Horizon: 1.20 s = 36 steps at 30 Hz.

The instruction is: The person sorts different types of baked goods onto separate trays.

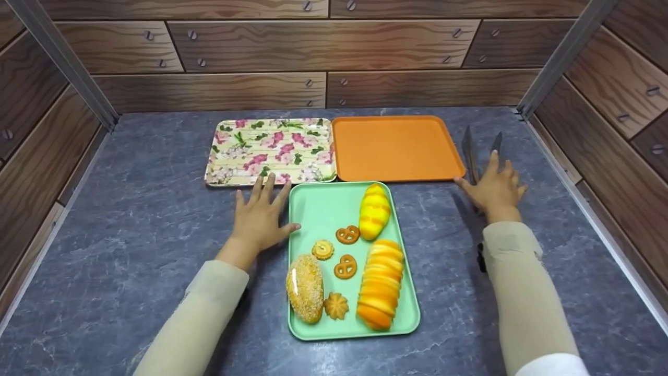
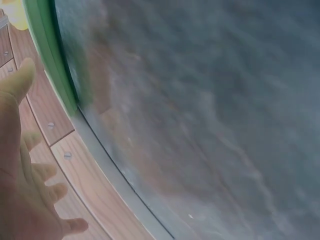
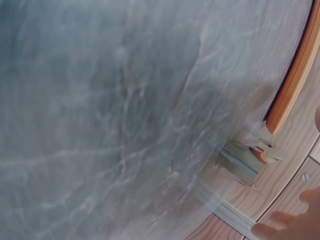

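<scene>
My left hand (image 1: 259, 216) is spread with straight fingers beside the upper left edge of a green tray (image 1: 323, 201), its thumb reaching over the rim; contact cannot be told. On that tray lie a yellow bread roll (image 1: 374, 213), a sliced loaf (image 1: 381, 284), a crumb-coated bun (image 1: 306, 289), two pretzels (image 1: 345, 267), a round cookie (image 1: 323, 249) and a flower-shaped cookie (image 1: 336, 306). Over at the right, my right hand (image 1: 494, 190) has its fingers spread above metal tongs (image 1: 470, 154), whose near end it hides. The right wrist view shows the tongs (image 3: 242, 162) apart from the fingers (image 3: 282, 218).
Behind the green tray, a floral tray (image 1: 271, 151) and an orange tray (image 1: 396, 149) stand side by side. Wood-patterned walls (image 1: 323, 47) enclose the dark marbled table (image 1: 146, 209) at the back and both sides.
</scene>
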Tool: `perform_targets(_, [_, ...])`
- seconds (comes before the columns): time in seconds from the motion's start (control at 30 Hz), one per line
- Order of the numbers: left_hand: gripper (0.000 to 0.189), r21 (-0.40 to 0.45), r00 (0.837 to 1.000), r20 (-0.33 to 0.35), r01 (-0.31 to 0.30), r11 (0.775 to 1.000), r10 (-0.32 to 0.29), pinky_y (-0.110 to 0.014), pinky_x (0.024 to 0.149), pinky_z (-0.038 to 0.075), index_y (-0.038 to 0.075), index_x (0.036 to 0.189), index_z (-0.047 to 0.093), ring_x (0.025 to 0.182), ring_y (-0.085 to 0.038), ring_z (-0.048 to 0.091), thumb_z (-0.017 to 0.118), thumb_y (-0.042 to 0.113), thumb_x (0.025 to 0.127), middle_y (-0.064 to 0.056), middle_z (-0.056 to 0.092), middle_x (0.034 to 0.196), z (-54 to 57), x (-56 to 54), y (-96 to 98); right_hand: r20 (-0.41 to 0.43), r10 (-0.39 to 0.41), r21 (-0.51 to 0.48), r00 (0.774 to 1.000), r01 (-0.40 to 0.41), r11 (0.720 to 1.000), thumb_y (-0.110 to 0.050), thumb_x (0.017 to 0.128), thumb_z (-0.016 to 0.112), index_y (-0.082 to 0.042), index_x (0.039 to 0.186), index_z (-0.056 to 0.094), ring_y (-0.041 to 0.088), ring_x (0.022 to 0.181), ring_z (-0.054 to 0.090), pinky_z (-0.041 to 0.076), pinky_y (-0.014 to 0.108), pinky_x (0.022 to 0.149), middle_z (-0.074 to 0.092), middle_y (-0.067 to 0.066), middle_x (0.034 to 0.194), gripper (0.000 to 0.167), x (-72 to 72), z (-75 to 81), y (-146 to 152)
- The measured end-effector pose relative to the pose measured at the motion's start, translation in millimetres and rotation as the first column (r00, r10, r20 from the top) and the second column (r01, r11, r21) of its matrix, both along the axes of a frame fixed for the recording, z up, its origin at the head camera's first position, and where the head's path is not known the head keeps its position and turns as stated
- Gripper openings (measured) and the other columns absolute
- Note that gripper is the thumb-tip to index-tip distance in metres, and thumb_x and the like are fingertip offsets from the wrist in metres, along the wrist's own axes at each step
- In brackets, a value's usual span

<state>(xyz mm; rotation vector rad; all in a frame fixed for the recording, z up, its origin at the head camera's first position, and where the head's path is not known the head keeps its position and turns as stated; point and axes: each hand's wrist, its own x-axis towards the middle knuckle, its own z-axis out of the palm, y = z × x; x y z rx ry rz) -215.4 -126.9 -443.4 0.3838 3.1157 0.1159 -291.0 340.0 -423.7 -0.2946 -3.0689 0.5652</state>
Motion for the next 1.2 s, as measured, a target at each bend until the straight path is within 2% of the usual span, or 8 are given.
perform_targets(0.2, [0.09, 0.013, 0.999, 0.01, 0.043, 0.999, -0.044, -0.066, 0.107, 0.012, 0.022, 0.155, 0.017, 0.143, -0.035, 0.008, 0.053, 0.067, 0.085, -0.012, 0.007, 0.159, -2.0, 5.1, -3.6, 0.021, -0.028, -0.015, 0.999, 0.029, 0.999, -0.069, 0.082, 0.056, -0.004, 0.151, -0.012, 0.061, 0.13, 0.009, 0.006, 0.073, 0.102, 0.002, 0.043, 0.145, 0.116, -1.6, -0.4, 1.6])
perform_targets(0.4, [0.087, 0.015, 0.994, 0.068, 0.09, 0.996, -0.091, -0.065, 0.109, 0.011, 0.02, 0.154, 0.017, 0.144, -0.031, 0.005, 0.052, 0.064, 0.087, -0.011, 0.005, 0.159, -1.6, 9.5, -2.3, 0.055, -0.053, -0.012, 0.997, 0.054, 0.998, -0.067, 0.083, 0.055, 0.0, 0.149, -0.013, 0.061, 0.127, 0.016, 0.016, 0.071, 0.102, 0.007, 0.045, 0.143, 0.117, -3.1, -1.9, 2.8])
perform_targets(0.63, [0.084, 0.034, 0.984, 0.11, 0.136, 0.99, -0.139, -0.061, 0.111, 0.01, 0.017, 0.154, 0.02, 0.144, -0.03, 0.008, 0.052, 0.061, 0.089, -0.01, 0.008, 0.159, -2.5, 11.4, -1.2, 0.06, -0.055, 0.012, 0.997, 0.055, 0.998, -0.059, 0.09, 0.052, 0.01, 0.146, -0.01, 0.06, 0.124, 0.024, 0.026, 0.067, 0.1, 0.017, 0.048, 0.137, 0.108, -6.8, -5.6, 3.6])
perform_targets(1.0, [0.081, 0.1, 0.96, 0.227, 0.146, 0.984, -0.166, -0.055, 0.113, 0.008, 0.014, 0.154, 0.018, 0.144, -0.027, 0.008, 0.049, 0.057, 0.092, -0.007, 0.009, 0.158, -2.8, 12.3, -1.8, 0.103, -0.042, 0.037, 0.994, 0.038, 0.999, -0.052, 0.097, 0.044, 0.017, 0.142, -0.011, 0.061, 0.122, 0.027, 0.031, 0.065, 0.099, 0.019, 0.049, 0.136, 0.099, -8.7, -8.8, 4.6])
perform_targets(1.2, [0.08, 0.119, 0.953, 0.245, 0.154, 0.981, -0.179, -0.052, 0.114, 0.011, 0.01, 0.153, 0.019, 0.143, -0.028, 0.01, 0.049, 0.054, 0.094, -0.008, 0.011, 0.158, -4.5, 11.2, -2.6, 0.106, -0.034, 0.04, 0.994, 0.03, 0.999, -0.047, 0.099, 0.043, 0.02, 0.14, -0.008, 0.061, 0.12, 0.028, 0.031, 0.064, 0.099, 0.021, 0.05, 0.133, 0.094, -10.7, -9.8, 4.1])
